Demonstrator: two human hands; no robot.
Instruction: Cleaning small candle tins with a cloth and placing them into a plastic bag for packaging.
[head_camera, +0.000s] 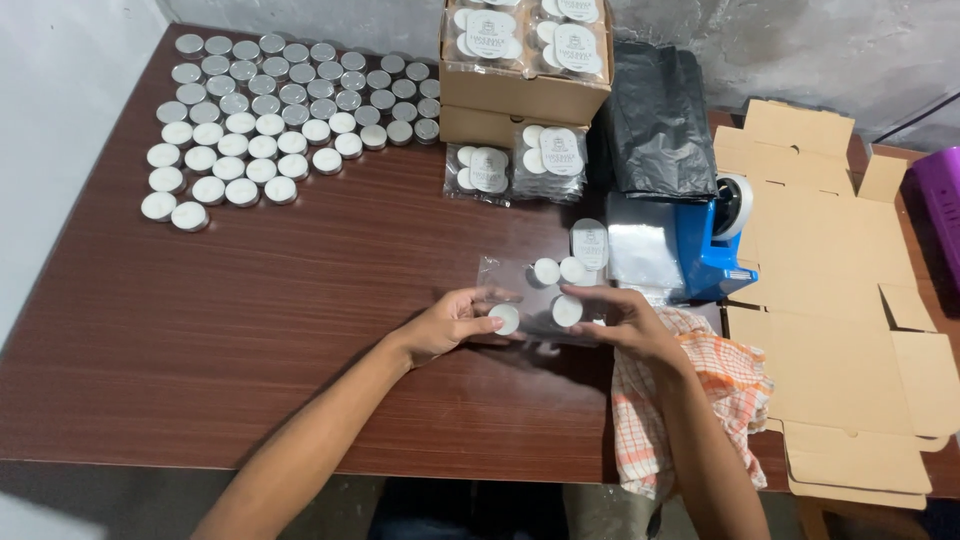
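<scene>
Just in front of the blue tape dispenser, towards the person, a clear plastic pouch lies flat on the dark brown wooden table and both hands are at it. The left hand is curled around a small round white tealight candle, pinching it at the pouch's open left edge. The right hand rests on the pouch's near right corner, fingers closed lightly on the plastic and on a second candle there. Two more candles sit side by side in the pouch's far half, and a round white label lies just beyond them, close to the dispenser's left side.

As a judgement, this pouch looks nearly filled: three candles seem in place and the fourth is at its mouth. Much remains. Well to the left of the dispenser, a large block of loose tealights in silver cups waits in rows. Finished packs lie left of the dispenser, more fill the open cardboard box behind them, and flat unfolded cartons spread to its right. An orange checked cloth lies under the right forearm.
</scene>
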